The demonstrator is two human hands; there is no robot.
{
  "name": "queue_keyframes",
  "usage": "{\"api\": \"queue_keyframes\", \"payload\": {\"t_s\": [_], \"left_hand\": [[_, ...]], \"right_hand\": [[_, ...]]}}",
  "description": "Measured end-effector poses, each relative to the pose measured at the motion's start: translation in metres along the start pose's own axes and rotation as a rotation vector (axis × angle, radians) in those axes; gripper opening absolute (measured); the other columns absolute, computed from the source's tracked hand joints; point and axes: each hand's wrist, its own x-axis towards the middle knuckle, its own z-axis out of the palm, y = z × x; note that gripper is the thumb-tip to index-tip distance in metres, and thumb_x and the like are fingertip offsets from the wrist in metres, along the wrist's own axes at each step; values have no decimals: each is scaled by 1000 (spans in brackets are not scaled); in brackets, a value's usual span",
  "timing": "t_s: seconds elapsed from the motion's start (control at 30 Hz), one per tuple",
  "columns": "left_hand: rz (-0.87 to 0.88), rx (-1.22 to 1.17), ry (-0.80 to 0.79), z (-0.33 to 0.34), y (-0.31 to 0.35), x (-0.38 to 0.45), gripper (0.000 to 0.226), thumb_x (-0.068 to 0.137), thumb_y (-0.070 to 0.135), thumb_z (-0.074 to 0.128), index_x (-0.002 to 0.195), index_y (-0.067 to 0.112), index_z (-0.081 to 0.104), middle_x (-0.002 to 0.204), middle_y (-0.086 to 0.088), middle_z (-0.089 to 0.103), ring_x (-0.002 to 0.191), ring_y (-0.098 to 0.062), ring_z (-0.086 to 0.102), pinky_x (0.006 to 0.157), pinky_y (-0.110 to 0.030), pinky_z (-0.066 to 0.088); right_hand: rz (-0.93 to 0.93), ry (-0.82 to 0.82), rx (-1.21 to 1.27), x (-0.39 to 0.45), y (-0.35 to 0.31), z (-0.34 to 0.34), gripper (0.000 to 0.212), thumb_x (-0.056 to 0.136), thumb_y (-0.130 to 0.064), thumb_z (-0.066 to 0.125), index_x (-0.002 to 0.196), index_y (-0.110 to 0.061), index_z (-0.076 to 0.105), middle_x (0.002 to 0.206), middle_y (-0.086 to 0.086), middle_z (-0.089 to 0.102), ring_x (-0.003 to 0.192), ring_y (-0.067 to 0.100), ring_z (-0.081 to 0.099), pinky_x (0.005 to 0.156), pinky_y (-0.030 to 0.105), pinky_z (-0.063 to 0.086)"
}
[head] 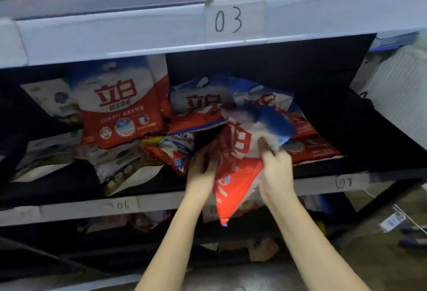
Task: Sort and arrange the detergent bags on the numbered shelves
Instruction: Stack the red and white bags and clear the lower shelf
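STEP: placing a bag | HANDS: left hand (pixel 201 170) and right hand (pixel 275 170) both grip the red detergent bag (pixel 233 166), tilted at the middle shelf (pixel 180 200) edge | NEXT: likely stand it beside the upright bag (pixel 120 103).

My feed is dim with a cool bluish cast; shelf interiors fall into deep shadow. The pale shelf edge with the 03 label (pixel 234 19) catches the most light. Motion blur smears the held detergent bag (pixel 242 152). Wide-angle bowing bends shelf lines at the edges; the right side is soft.
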Motion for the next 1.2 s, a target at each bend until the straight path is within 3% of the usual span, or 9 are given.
{"api": "queue_keyframes", "payload": {"t_s": [0.1, 0.2, 0.33, 0.53, 0.67, 0.8, 0.97, 1.1, 1.2], "left_hand": [[-91, -125, -108, 2, 19, -14, 53, 91, 43, 55, 139, 23, 42, 130, 9, 48, 115, -9, 48, 92, -23, 36], [-67, -283, -278, 7, 32, -32, 68, 70, 54, 67, 128, 24, 47, 121, 8, 60, 102, -6, 60, 86, -21, 45], [15, -445, -376, 26, 60, -70, 38, 78, 41, 69, 107, 19, 59, 93, 1, 74, 90, -20, 70, 75, -29, 55], [303, -440, -333, 45, 153, -127, 11, 90, 32, 57, 91, 22, 60, 72, 9, 73, 66, -7, 70, 57, -18, 52], [522, -409, -265, 43, 229, -132, 15, 91, 33, 58, 82, 24, 66, 74, 6, 74, 71, -10, 71, 65, -24, 55], [695, -448, -204, 37, 310, -109, 12, 93, 29, 58, 88, 21, 66, 81, 5, 72, 75, -9, 70, 67, -25, 55], [820, -306, -144, 30, 390, -54, 22, 94, 32, 57, 80, 17, 63, 76, 2, 70, 64, -5, 68, 65, -22, 56], [826, -229, -74, 25, 443, 11, 23, 89, 36, 59, 78, 17, 64, 84, -2, 70, 81, -17, 69, 83, -35, 56], [793, -152, 14, 23, 477, 60, 29, 77, 42, 55, 79, 14, 63, 84, -5, 68, 84, -22, 66, 80, -33, 52]], "right_hand": [[-53, -163, 91, -24, -35, -27, 13, 92, -9, 50, 92, -11, 63, 79, 4, 72, 75, 18, 69, 74, 33, 56], [-63, -284, 165, -52, -66, -57, 17, 82, -11, 52, 96, -8, 61, 79, 4, 73, 73, 16, 71, 67, 28, 58], [-130, -235, 187, -84, -106, -99, 21, 84, -8, 47, 97, -3, 63, 76, 4, 73, 69, 15, 70, 63, 26, 58], [-370, -118, 135, -117, -187, -141, 32, 88, -8, 47, 77, -17, 76, 75, -3, 74, 68, 7, 70, 60, 20, 56], [-483, -100, 51, -125, -234, -153, 17, 78, -21, 55, 93, -19, 62, 74, -10, 73, 65, 3, 69, 56, 18, 55], [-546, -171, -119, -120, -261, -142, 51, 56, -39, 74, 103, -25, 60, 86, -9, 74, 76, 8, 71, 58, 19, 55], [-733, -127, -152, -78, -294, -99, 44, 65, -22, 70, 108, -19, 58, 86, -11, 74, 83, 9, 71, 65, 20, 55], [-818, -60, -144, -16, -328, -60, 32, 75, -12, 74, 105, -13, 61, 91, 1, 72, 81, 15, 70, 73, 32, 58], [-845, -63, -152, 30, -360, -25, 20, 78, -5, 72, 94, -14, 63, 77, -4, 72, 70, 11, 69, 71, 32, 59]]}}
